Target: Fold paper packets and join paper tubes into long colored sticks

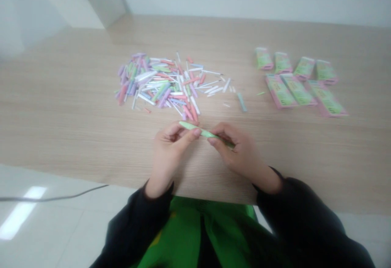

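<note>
Pinched at either end by the closed left hand [168, 146] and right hand [240, 150], a green pen [203, 132] is held above the table [61, 109], near the pastel pen pile [165, 84]. Fitting seems underway; aligned, steady pressure is called for.

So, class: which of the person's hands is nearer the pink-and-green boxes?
Right. The right hand is down-left of the boxes; the left hand is farther left, in front of the pile of pastel sticks. Both hold one green stick.
</note>
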Tool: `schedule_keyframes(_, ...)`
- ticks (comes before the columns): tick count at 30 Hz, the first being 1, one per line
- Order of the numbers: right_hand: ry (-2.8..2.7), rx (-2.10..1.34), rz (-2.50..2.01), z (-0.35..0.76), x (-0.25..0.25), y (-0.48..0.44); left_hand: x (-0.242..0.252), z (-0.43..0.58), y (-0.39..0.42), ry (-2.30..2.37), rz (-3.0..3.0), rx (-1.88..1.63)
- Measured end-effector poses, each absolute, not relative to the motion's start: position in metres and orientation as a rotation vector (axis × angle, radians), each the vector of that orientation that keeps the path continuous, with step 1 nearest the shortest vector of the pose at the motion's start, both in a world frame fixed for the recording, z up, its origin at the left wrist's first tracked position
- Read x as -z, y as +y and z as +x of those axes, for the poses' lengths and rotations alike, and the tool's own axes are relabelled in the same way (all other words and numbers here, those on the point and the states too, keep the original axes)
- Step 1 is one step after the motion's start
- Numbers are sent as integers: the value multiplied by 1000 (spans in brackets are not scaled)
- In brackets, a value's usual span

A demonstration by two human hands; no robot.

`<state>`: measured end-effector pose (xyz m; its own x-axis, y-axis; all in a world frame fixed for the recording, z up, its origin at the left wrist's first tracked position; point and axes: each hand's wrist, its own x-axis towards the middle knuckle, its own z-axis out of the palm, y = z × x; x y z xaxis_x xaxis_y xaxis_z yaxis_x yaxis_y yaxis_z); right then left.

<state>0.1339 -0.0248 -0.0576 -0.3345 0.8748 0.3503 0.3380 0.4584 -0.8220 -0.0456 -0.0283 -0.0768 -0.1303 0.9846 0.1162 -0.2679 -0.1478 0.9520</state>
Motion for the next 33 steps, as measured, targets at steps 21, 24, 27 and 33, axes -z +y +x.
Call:
schedule_keyframes(21,-1882,-984,-1119,133,57,-25,79,-50,-29,1048,977,-1421)
schedule_keyframes(24,-1787,-1024,-1176,134,58,-26,79,-49,-30,1034,965,-1417)
schedule_keyframes(27,-1879,-973,-1160,137,57,-23,79,-49,-30,998,966,-1417)
schedule_keyframes(33,-1980,-963,-1104,137,55,-21,78,-48,-30,985,971,-1404)
